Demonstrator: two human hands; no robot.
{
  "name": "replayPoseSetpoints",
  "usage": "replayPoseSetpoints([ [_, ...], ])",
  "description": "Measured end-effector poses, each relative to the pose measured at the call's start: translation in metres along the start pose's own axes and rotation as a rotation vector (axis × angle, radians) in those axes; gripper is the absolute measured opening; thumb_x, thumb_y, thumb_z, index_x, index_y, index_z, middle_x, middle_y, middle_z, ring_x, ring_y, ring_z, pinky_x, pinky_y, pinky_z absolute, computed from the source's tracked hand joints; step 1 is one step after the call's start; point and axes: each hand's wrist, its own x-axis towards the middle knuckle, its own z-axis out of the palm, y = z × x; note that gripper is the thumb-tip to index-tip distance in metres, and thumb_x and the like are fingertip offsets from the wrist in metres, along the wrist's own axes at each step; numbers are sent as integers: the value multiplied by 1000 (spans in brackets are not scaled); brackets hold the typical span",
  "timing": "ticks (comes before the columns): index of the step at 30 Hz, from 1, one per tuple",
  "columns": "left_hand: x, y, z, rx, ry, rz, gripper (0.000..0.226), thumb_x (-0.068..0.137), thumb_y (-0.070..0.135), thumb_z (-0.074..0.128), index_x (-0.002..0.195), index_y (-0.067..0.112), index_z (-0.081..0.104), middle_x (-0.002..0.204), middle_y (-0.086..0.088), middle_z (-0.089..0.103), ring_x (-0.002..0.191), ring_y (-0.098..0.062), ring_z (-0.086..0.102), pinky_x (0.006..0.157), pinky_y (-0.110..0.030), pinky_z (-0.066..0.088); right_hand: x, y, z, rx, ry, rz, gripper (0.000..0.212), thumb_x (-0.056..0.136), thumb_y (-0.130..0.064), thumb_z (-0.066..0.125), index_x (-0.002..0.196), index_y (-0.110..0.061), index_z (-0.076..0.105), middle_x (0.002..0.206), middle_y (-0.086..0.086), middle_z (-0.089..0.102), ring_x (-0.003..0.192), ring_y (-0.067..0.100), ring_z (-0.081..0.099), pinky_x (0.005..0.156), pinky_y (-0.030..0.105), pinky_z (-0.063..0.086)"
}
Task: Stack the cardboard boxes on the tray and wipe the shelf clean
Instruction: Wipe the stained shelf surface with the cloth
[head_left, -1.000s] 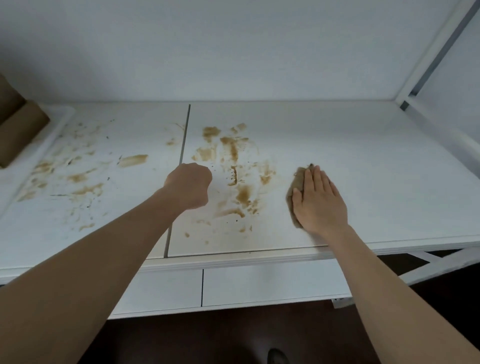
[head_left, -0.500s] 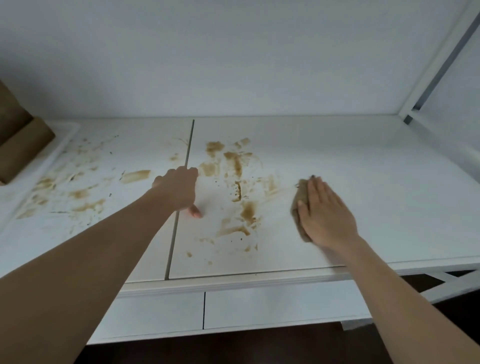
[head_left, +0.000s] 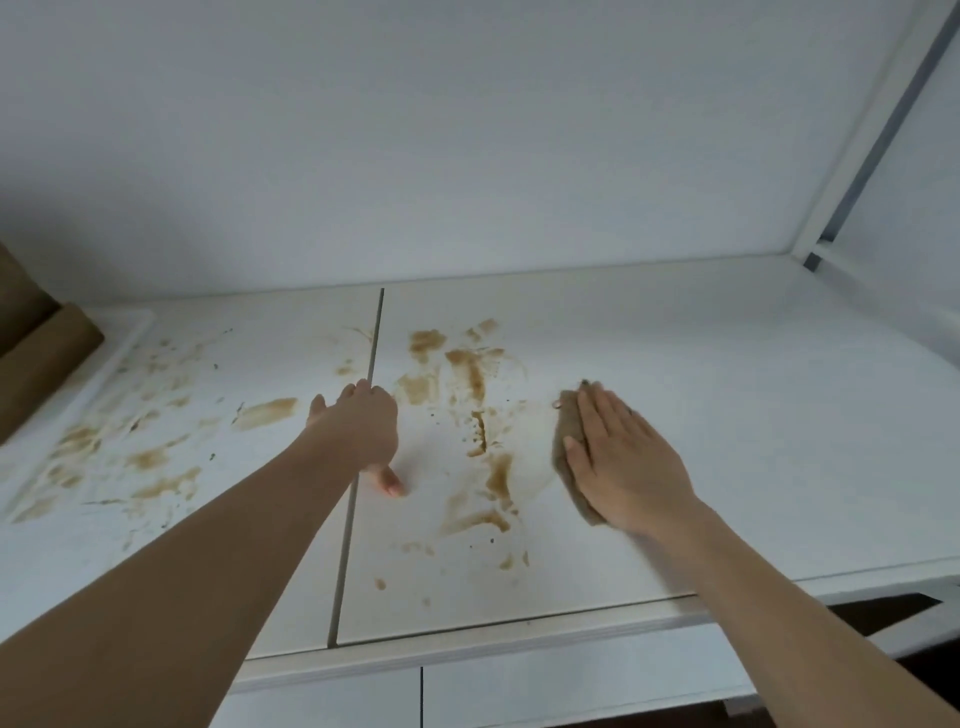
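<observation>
My right hand (head_left: 626, 462) presses flat on the cloth (head_left: 566, 441) with the brown stains (head_left: 478, 410) on the shelf (head_left: 727, 415) just to its left, nearer it than my spread, empty left hand (head_left: 358, 426), so I'd sweep leftward.

A white shelf (head_left: 727, 415) of two panels meeting at a thin seam (head_left: 358, 467). Brown smears (head_left: 467, 415) cover its left and middle (the right side looks clean). A white tray (head_left: 111, 332) lies far left; a brown cloth (head_left: 569, 441) lies right of centre.
</observation>
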Motion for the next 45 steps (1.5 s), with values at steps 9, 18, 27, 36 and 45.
replayPoseSetpoints([
  [9, 8, 4, -4, 11, -16, 2, 120, 52, 50, 87, 143, 4, 23, 141, -4, 31, 135, -20, 29, 114, -44, 21, 31, -35, 4, 65, -21, 84, 66, 98, -45, 2, 154, -10, -4, 162, 6, -8, 150, 17, -7, 122, 35, -2],
  [18, 8, 4, -2, 4, 6, 2, 115, 67, 38, 83, 148, -1, 11, 155, -9, 13, 145, -23, 11, 117, -47, 13, 35, 8, -3, 11, -27, 77, 68, 96, -46, -2, 155, -12, -1, 163, 2, -6, 150, 14, -3, 122, 31, -1],
  [27, 11, 4, -7, -80, -25, 10, 146, 48, 38, 91, 150, 10, -10, 159, -12, -5, 147, -26, -1, 118, -48, 7, 39, -45, 0, 56, -31, 32, 65, 98, -44, 0, 154, -10, -5, 163, 6, -8, 150, 17, -6, 122, 35, -2],
  [36, 11, -26, 2, -142, -37, 59, 153, 48, 60, 83, 146, 19, -27, 155, -5, -29, 143, -25, -23, 116, -50, -6, 54, 11, -3, 14, -38, 91, 65, 98, -44, 1, 155, -13, 1, 163, 2, -2, 150, 13, 0, 121, 30, 1],
  [45, 24, -45, -13, -168, -88, 80, 141, 60, 52, 82, 149, 14, -20, 157, -1, -22, 145, -21, -17, 118, -50, 0, 61, -46, 4, 38, -37, -84, 74, 91, -48, -11, 154, -11, -5, 163, 4, -9, 150, 15, -7, 122, 33, -2],
])
